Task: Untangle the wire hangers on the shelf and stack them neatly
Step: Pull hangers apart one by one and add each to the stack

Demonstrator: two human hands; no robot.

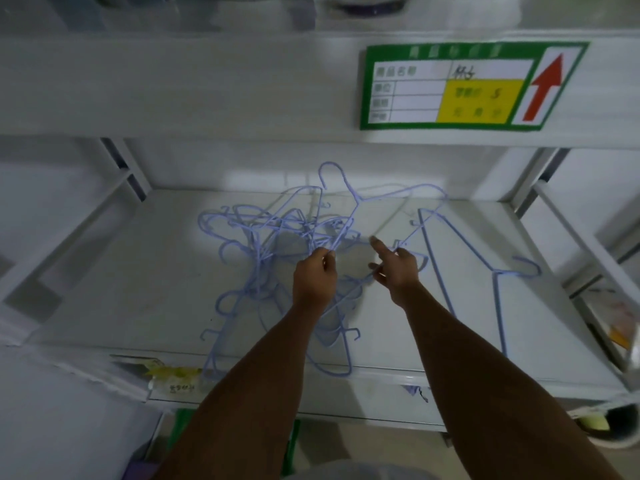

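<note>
A tangled heap of light blue wire hangers (263, 244) lies on the white shelf (138, 299), left of centre. My left hand (313, 278) pinches wires at the heap's right side. My right hand (398, 268) grips the lower wire of one raised hanger (360, 199), index finger stretched out; that hanger stands tilted with its hook up at the back. A separate blue hanger (495, 275) lies flat on the right of the shelf, hook pointing right.
An upper shelf edge carries a green label with a red arrow (467, 86). White uprights (533, 178) frame the shelf at both back corners. A small yellow tag (173, 374) sits on the shelf's front edge. Items show at the far right (620, 327).
</note>
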